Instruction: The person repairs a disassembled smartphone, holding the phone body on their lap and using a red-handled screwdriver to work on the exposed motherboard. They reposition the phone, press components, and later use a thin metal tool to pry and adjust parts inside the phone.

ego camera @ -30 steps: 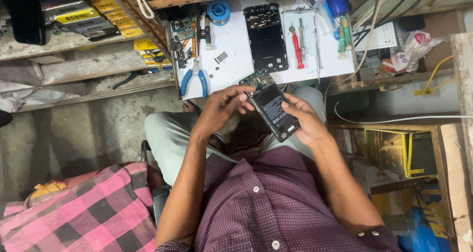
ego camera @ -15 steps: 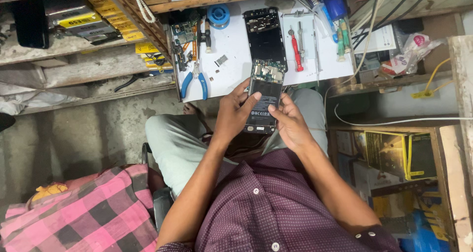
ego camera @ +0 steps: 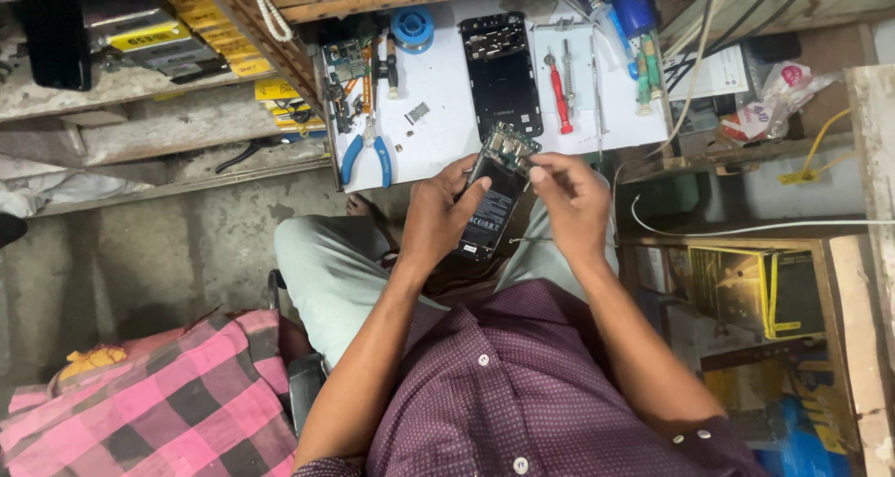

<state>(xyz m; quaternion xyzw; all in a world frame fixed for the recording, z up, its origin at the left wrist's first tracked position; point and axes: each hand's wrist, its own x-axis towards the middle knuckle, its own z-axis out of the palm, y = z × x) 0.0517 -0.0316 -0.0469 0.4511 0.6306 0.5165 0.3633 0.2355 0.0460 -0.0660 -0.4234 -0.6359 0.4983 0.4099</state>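
Opened phone (ego camera: 496, 202), back cover off and battery and circuit board exposed, gripped over the lap by the left hand (ego camera: 438, 211) while the right hand (ego camera: 573, 197) pinches at its far end; the removed black frame (ego camera: 503, 71) lies on the far white bench (ego camera: 438, 113), reassembly undone.

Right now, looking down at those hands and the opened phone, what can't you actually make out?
All in the head view:
- Lower end of the opened phone: covered by the left hand.
- Whatever the right hand pinches: too small to tell.
- Parts at the phone's top end: too small to tell apart.
- Small bits on the white bench: too tiny to identify.
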